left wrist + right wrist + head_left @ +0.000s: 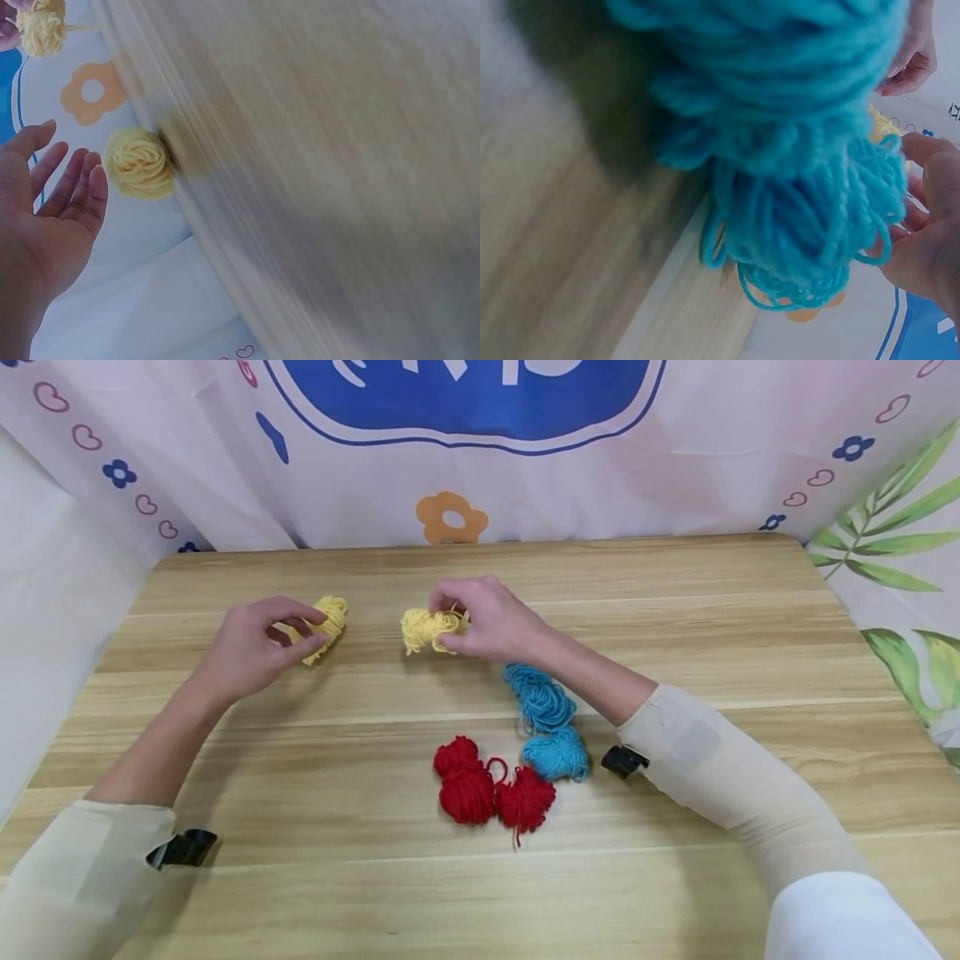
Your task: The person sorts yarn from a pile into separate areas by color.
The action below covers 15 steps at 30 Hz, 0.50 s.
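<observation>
My right hand (491, 620) pinches a pale yellow yarn bundle (423, 628) between thumb and fingers, toward the back middle of the table. In the left wrist view, that bundle (43, 31) appears at the top left corner, with a strand trailing from it. A second yellow yarn bundle (332, 625) lies on the table to the left. Beside it is my left hand (258, 639), fingers loosely bent; the left wrist view shows a gap between the fingertips and this yarn (140, 163).
Two blue yarn bundles, one farther back (542, 700) and one nearer (558, 754), lie below my right forearm. Red yarn bundles, one left (467, 789) and one right (527, 800), sit closer to me. A printed cloth (360, 502) hangs behind the wooden table (337, 893).
</observation>
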Motion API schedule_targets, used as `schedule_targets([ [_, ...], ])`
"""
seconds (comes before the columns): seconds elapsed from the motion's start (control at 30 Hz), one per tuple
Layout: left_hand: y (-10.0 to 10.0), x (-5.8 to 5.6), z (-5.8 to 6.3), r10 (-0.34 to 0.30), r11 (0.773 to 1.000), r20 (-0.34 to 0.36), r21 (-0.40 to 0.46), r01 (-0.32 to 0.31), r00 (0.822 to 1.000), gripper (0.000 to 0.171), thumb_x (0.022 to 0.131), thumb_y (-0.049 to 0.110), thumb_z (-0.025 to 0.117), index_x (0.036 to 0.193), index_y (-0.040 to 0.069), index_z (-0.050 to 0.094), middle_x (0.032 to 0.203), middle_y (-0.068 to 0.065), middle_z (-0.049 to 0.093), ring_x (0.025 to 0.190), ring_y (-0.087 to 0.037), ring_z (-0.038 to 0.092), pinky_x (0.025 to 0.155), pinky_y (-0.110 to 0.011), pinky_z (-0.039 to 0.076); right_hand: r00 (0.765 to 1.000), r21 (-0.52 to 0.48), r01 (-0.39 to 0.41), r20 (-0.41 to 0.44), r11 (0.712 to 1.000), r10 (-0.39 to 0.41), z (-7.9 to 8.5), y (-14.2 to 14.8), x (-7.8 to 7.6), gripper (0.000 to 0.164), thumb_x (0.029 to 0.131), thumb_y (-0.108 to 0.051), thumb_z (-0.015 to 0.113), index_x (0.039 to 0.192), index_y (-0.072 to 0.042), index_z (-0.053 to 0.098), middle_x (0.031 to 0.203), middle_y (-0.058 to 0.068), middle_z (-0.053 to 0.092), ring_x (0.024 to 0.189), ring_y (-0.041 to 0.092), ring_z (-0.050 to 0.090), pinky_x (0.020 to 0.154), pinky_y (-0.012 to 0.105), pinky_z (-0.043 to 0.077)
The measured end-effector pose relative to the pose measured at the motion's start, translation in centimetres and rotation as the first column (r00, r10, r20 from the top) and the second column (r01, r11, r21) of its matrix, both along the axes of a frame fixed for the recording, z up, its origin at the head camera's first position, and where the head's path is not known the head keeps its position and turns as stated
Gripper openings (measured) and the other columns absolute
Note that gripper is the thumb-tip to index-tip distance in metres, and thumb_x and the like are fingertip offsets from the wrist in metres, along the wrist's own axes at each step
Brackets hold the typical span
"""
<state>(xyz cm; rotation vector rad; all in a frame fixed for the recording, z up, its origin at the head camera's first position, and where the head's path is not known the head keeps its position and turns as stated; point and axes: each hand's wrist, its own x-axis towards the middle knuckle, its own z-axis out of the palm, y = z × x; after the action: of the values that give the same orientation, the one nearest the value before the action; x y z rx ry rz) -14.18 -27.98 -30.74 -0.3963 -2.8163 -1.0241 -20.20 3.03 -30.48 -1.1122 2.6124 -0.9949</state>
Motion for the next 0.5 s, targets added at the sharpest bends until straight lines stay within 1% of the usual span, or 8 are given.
schedule_targets([
  [0.2, 0.15, 0.24, -0.17, -0.008, 1.000, 0.021, -0.017, 0.009, 1.000, 0.022, 0.091, 0.004, 0.079, 0.112, -0.002, 0.076, 0.108, -0.019, 0.072, 0.084, 0.007, 0.056, 0.071, -0.006, 0.047, 1.000, 0.006, 0.006, 0.006, 1.000, -0.006, 0.00, -0.35, -0.17, 0.024, 0.090, -0.012, 0.080, 0.111, -0.006, 0.070, 0.111, 0.006, 0.074, 0.106, 0.018, 0.067, 0.095, 0.030, 0.053],
  [0.43, 0.50, 0.28, -0.55, -0.070, 0.997, 0.015, -0.026, 0.070, 0.997, 0.024, 0.091, 0.006, 0.080, 0.112, -0.002, 0.075, 0.109, -0.020, 0.073, 0.085, 0.004, 0.058, 0.070, -0.007, 0.048, 1.000, 0.002, 0.006, 0.012, 1.000, -0.006, 0.12, -0.66, -0.35, 0.021, 0.091, -0.012, 0.079, 0.110, -0.006, 0.070, 0.110, 0.005, 0.074, 0.103, 0.016, 0.066, 0.092, 0.028, 0.053],
  [0.5, 0.69, 0.28, -0.51, -0.075, 0.997, 0.020, -0.035, 0.076, 0.997, 0.024, 0.091, 0.007, 0.080, 0.113, -0.002, 0.075, 0.108, -0.019, 0.073, 0.086, 0.002, 0.059, 0.071, -0.008, 0.048, 1.000, -0.002, 0.007, 0.017, 1.000, -0.007, 0.12, -0.72, -0.37, 0.021, 0.092, -0.011, 0.079, 0.109, -0.006, 0.070, 0.109, 0.005, 0.074, 0.103, 0.016, 0.067, 0.092, 0.028, 0.053],
])
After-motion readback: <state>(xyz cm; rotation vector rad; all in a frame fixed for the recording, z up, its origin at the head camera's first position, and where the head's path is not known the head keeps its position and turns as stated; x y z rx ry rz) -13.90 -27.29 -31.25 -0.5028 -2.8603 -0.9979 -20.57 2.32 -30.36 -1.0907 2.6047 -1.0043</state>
